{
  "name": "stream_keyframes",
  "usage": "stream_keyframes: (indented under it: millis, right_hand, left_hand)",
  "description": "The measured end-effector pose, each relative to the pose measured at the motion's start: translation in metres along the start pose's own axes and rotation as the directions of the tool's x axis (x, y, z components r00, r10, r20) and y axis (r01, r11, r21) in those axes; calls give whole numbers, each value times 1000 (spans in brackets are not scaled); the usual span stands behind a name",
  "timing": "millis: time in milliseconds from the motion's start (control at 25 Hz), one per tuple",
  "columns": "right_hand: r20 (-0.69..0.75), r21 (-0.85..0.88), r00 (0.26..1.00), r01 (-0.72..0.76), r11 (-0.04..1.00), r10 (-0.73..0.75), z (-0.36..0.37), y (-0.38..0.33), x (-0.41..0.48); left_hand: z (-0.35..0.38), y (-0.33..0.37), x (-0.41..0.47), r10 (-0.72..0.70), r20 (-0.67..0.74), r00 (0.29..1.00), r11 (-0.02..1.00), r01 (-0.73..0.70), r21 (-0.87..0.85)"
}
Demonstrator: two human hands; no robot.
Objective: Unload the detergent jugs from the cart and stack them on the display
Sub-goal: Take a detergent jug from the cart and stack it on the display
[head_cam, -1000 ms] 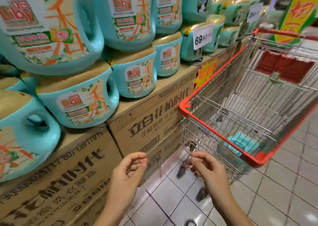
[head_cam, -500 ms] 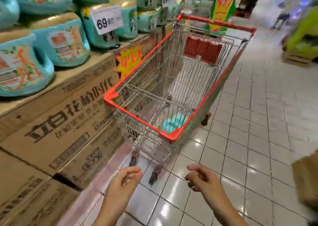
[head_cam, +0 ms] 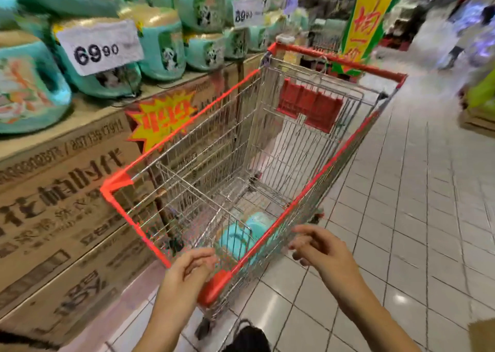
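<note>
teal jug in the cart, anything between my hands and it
Only the red-rimmed near wall of the silver wire cart: the teal plastic detergent jug lies low behind it, left hand and right hand by the rim. Open from above.

A teal jug (head_cam: 241,240) is lying in the near end of the cart (head_cam: 217,284). The left hand (head_cam: 184,270) is hovering, loosely curled, at the cart's near corner, the right hand (head_cam: 325,254) just right of it, fingers spread; display jugs (head_cam: 160,49) are sitting left of the cart
</note>
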State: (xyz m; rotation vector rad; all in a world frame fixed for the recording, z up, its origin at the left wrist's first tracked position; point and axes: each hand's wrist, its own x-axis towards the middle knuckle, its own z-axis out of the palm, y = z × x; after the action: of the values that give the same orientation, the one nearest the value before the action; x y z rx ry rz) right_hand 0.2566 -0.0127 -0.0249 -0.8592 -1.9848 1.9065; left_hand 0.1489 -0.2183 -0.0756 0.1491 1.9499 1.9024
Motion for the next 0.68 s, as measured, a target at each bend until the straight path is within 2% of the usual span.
stream_keyframes:
  millis: [120,280,480,680]
  right_hand:
    - [17,-32,999,52,998,-52,-9,-27,79]
    - [103,-88,994,37,995,-28,-12,-59,183]
    - [222,-298,970,-27,954,97,-9,-55,316]
    - [358,-521,894,-46,852,268,-10,-8,433]
  left_hand:
    - [31,26,62,9,-3,1000,1000,-9,-7]
    - [71,59,136,6,-28,1000,1000,-5,7]
    - [125,57,222,-66,-53,996,995,70,72]
    - [172,3,283,-207,-255,944,973,227,49]
